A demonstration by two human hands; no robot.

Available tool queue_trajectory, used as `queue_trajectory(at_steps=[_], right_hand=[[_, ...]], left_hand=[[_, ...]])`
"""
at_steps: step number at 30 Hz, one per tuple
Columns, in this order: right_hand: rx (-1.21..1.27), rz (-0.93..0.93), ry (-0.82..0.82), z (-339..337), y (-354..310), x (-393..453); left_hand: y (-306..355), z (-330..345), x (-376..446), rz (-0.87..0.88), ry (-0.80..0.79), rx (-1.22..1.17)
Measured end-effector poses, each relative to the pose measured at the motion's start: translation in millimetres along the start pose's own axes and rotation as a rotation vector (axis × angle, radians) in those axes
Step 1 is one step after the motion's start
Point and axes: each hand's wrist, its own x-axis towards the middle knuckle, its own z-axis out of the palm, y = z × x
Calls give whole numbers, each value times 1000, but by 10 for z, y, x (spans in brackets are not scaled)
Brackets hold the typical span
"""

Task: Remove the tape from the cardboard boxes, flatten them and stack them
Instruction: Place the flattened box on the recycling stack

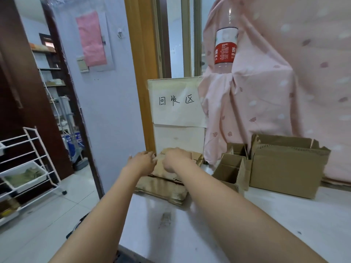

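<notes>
White table (284,224) edge: both hands (161,161) press flattened cardboard stack (163,186) there.

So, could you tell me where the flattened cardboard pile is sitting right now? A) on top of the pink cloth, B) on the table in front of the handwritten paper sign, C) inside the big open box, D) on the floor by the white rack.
B: the flattened cardboard pile lies on the table just below the handwritten paper sign, with both hands on it.

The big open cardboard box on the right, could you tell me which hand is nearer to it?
Right. The right hand rests on the flattened stack, left of the box; the left hand is farther left.
</notes>
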Motion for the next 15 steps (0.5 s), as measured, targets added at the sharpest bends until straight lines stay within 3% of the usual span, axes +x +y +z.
queue_trajectory(at_steps=[6,15], right_hand=[[-75,-82,139,-282,183,-613],[-28,-18,188,-492,1256,-1567]], left_hand=[[296,-407,-569,8,72,15],[1620,-555,-1385,213,137,61]])
